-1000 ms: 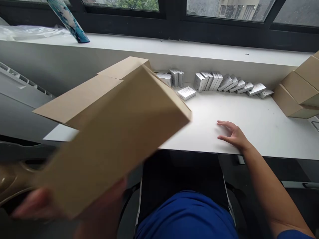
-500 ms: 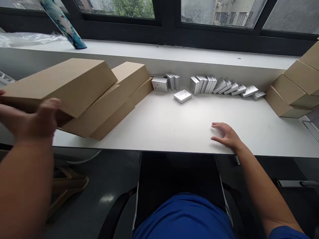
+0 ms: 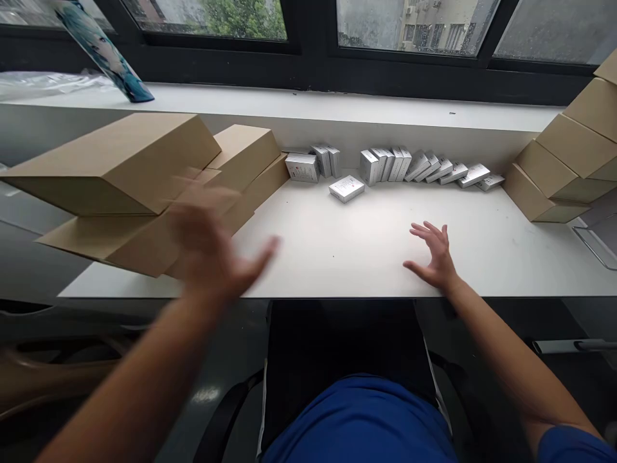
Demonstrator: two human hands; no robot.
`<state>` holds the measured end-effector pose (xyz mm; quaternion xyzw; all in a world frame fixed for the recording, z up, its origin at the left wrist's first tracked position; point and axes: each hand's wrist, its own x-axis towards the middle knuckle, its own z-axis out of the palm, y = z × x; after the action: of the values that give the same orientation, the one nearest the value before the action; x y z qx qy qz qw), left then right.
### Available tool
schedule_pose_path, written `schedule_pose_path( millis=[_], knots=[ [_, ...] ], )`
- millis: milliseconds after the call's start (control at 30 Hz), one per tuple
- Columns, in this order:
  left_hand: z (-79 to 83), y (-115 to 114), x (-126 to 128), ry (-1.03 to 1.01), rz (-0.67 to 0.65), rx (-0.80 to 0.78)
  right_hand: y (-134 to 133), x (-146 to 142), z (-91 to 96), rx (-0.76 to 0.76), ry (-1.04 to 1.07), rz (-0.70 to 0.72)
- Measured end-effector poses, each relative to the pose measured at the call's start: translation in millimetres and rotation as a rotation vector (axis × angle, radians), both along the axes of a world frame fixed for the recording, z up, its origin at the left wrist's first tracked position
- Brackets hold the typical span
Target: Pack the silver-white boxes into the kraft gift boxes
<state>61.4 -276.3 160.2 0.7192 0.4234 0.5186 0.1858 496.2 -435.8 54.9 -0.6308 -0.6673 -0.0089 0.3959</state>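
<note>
My left hand [image 3: 207, 241] is blurred by motion, with its thumb and fingers spread apart and nothing in it. It is in front of the left stack of brown cardboard boxes [image 3: 116, 161], hiding part of the lower ones. Over the white table my right hand [image 3: 434, 257] holds nothing, fingers spread and thumb out to the left. Beyond the hands, a small white printed box [image 3: 347, 189] lies flat on the table. Behind it several similar small boxes [image 3: 385, 165] stand or lean in a row along the back wall.
Another stack of cardboard boxes [image 3: 569, 161] rises at the table's right end. The white table [image 3: 328, 257] has its front edge close to me. On the windowsill [image 3: 289, 106] are a blue patterned object [image 3: 106, 54] and clear plastic wrap [image 3: 43, 83]. A black chair is below.
My left hand has left the top left cardboard box and swung right. My right hand has lifted slightly and spread its fingers. The view has shifted a little.
</note>
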Motion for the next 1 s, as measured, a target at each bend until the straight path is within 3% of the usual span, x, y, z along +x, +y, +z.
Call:
schedule_pose_path(
  millis=[67, 100, 200, 300, 400, 533, 733, 900, 1000],
  knots=[
    [-42.8, -25.0, 67.5, 0.278, -0.289, -0.02, -0.2, -36.3, 2.8, 0.142, -0.106, 0.093],
    [-63.8, -31.9, 98.6, 0.352, -0.354, -0.084, 1.2, -59.7, 5.1, 0.161, -0.172, 0.177],
    [-108.7, -35.9, 171.8, 0.452, -0.377, -0.172, 12.9, -137.8, 16.0, 0.066, -0.39, 0.494],
    [-120.7, -28.2, 212.0, 0.487, -0.451, -0.176, 32.4, -200.3, 31.8, -0.084, -0.567, 0.709],
    [-116.7, -17.5, 226.5, 0.484, -0.494, -0.222, 48.6, -230.0, 46.7, -0.206, -0.645, 0.799],
    [-117.3, 1.7, 228.8, 0.41, -0.412, -0.236, 55.8, -238.8, 55.8, -0.215, -0.675, 0.824],
    [-129.3, 41.2, 233.9, 0.31, -0.317, -0.094, 64.9, -236.6, 53.6, -0.151, -0.646, 0.88],
    [-132.6, 74.4, 242.2, 0.281, -0.209, -0.051, 107.7, -192.5, 38.0, -0.149, -0.49, 0.952],
    [-135.8, 89.0, 250.1, 0.255, -0.14, -0.043, 141.7, -150.1, 23.5, -0.183, -0.404, 0.818]
  ],
)
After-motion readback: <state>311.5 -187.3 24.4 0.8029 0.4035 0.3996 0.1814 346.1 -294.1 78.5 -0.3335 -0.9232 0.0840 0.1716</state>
